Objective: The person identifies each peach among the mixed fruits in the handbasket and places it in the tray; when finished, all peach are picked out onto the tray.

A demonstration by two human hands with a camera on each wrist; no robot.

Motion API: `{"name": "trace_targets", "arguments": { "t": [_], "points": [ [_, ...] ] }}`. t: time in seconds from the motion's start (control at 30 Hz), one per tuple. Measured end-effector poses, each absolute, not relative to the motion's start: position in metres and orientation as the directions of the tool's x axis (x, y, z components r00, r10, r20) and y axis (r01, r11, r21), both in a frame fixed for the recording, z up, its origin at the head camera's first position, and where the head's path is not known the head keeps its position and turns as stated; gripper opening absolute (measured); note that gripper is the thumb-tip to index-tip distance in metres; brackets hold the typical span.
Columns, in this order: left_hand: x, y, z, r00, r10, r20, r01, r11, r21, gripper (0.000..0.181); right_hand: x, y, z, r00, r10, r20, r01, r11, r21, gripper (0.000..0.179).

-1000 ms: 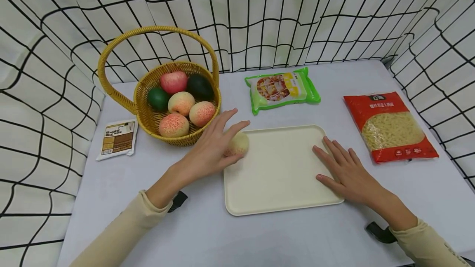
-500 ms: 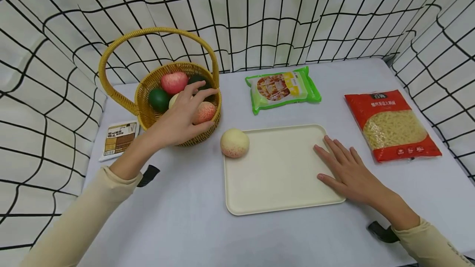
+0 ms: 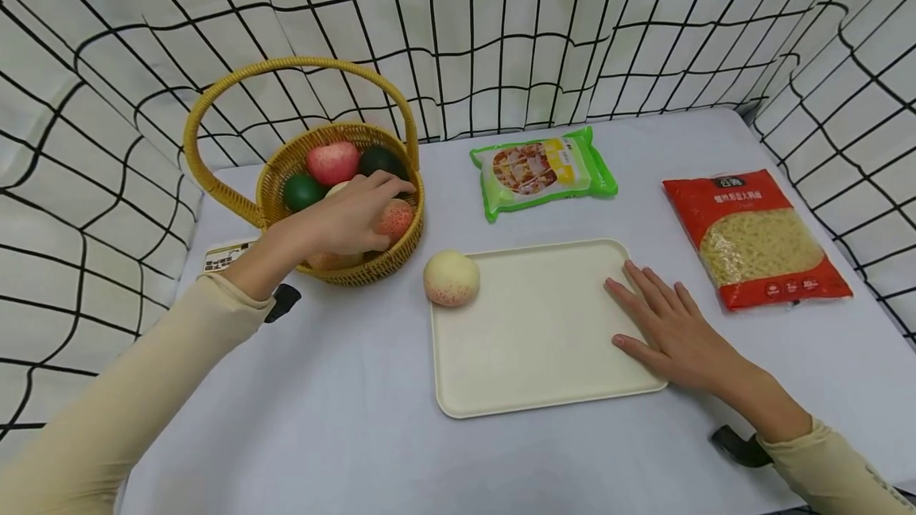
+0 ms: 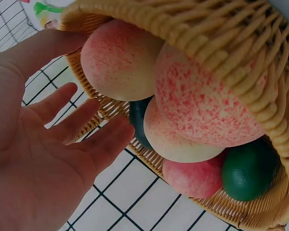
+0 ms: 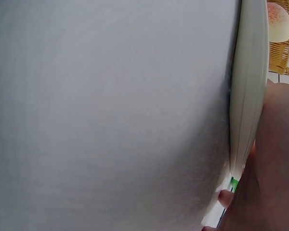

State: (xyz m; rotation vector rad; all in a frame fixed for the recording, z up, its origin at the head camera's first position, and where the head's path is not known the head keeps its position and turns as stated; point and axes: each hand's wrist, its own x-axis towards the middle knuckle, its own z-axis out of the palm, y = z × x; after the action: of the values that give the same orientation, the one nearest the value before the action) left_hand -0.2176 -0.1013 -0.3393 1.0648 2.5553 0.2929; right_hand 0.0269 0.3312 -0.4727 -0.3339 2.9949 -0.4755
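My left hand (image 3: 351, 217) reaches over the yellow wicker basket (image 3: 390, 261), thumb and fingers spread around a red-speckled peach (image 3: 396, 219). In the left wrist view the fingers (image 4: 106, 144) are apart and slightly bent, with the thumb near that peach (image 4: 120, 62); no firm grip shows. More peaches, a pink-red fruit (image 3: 333, 163), a green fruit (image 3: 302, 192) and a dark green one (image 3: 382, 163) lie in the basket, partly hidden by the hand. My right hand (image 3: 669, 332) rests flat on the right edge of the cream tray (image 3: 544, 332). A pale peach (image 3: 452, 278) sits at the tray's upper-left corner.
A green food packet (image 3: 544, 172) lies behind the tray. To the right is a red bag of pasta (image 3: 758, 237). A small brown-and-white packet (image 3: 224, 255) is half hidden behind the left arm. Black wire mesh (image 3: 501, 38) encloses the white table's back and sides.
My left hand has let go of the pale peach at the tray corner, moved left to the basket and lowered onto the peaches there. The right hand has stayed on the tray.
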Motion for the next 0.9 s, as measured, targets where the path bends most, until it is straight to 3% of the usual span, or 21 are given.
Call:
{"name": "trace_targets", "arguments": {
  "t": [0.2, 0.9],
  "points": [
    [-0.223, -0.097, -0.345, -0.657, 0.693, -0.298, 0.645, 0.721, 0.253, 0.074, 0.026, 0.331, -0.471, -0.968, -0.242, -0.063, -0.211, 0.927, -0.311, 0.086],
    [-0.237, -0.079, -0.358, -0.628, 0.642, -0.440, 0.639, 0.748, 0.179, 0.077, 0.024, 0.332, -0.473, -0.972, -0.218, -0.093, -0.177, 0.927, -0.331, 0.089]
  ]
}}
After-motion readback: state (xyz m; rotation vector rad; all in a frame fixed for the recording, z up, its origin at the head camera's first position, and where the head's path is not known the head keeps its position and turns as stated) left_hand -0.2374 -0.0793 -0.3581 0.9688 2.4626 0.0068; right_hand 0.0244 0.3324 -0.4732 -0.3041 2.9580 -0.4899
